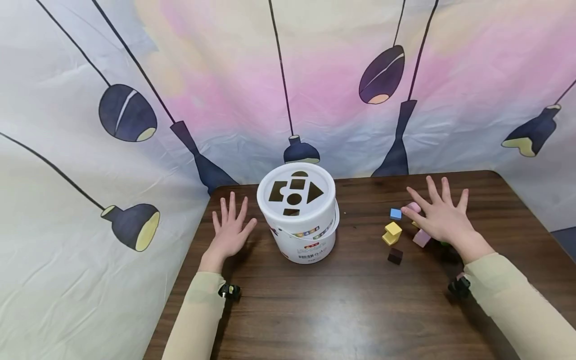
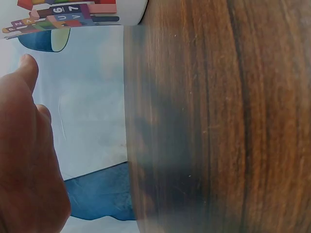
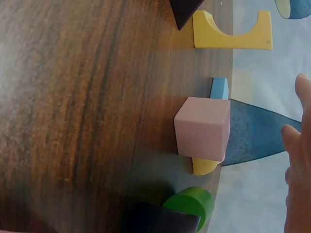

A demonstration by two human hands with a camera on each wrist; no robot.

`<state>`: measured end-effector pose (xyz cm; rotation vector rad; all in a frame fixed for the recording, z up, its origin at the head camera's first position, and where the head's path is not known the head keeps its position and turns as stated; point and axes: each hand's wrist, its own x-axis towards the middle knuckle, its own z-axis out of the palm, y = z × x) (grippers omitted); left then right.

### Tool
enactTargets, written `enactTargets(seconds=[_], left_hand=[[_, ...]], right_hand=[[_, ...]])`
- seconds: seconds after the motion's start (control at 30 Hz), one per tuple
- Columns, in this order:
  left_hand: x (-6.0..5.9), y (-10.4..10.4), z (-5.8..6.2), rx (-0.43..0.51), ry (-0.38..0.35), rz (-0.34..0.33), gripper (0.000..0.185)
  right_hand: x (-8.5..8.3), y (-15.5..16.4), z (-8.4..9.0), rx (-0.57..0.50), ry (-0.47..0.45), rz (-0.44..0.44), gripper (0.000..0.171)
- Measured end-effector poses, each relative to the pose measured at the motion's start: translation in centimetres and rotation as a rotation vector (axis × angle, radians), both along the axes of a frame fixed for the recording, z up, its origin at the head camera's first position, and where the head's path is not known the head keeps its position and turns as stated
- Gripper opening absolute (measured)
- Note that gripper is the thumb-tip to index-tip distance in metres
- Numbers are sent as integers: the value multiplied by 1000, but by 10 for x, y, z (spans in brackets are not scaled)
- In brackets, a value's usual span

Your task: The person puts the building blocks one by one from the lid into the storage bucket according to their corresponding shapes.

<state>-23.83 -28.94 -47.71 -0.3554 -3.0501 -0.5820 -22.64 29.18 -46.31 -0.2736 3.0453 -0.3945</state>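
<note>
A white bucket [image 1: 302, 227] with a shape-sorter lid [image 1: 296, 192] stands on the dark wooden table [image 1: 342, 305]. My left hand [image 1: 230, 230] lies flat beside it on the left, fingers spread, holding nothing. My right hand [image 1: 440, 216] hovers with fingers spread over a cluster of wooden blocks: a blue one [image 1: 395, 214], a yellow arch [image 1: 392, 233], a pink cube [image 1: 421, 238] and a dark brown one [image 1: 395, 256]. The right wrist view shows the pink cube [image 3: 203, 128], the yellow arch [image 3: 232, 33] and a green cylinder [image 3: 193, 205] close up.
A printed cloth backdrop [image 1: 135, 115] with lamp shapes hangs behind and left of the table. The table's left edge [image 1: 180, 280] runs just beside my left forearm. The bucket's labelled side [image 2: 68, 12] shows at the top of the left wrist view.
</note>
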Motion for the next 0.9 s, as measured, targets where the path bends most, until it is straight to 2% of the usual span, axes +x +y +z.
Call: enactTargets(seconds=[0.3,0.43,0.53,0.67,0.8,0.9], left_hand=[[-1,0,2,-14,18,-6,80],[-2,-1,5,9,27,-24,80],[-2,-2,9,81,40,-54,78],[2,-4,18,236,46,-88,73],[10,-2,31,405,84,-87,62],[17,3,43,528,130,-71,52]], right_hand=[[1,0,-2,3,6,3,90],[-2,0,-2,1,10,16,88],[-4,-1,-1,-11,20,40,85],[-7,0,1,-73,27,87,79],[-6,0,2,-165,43,136,69],[-3,0,4,-245,13,143,63]])
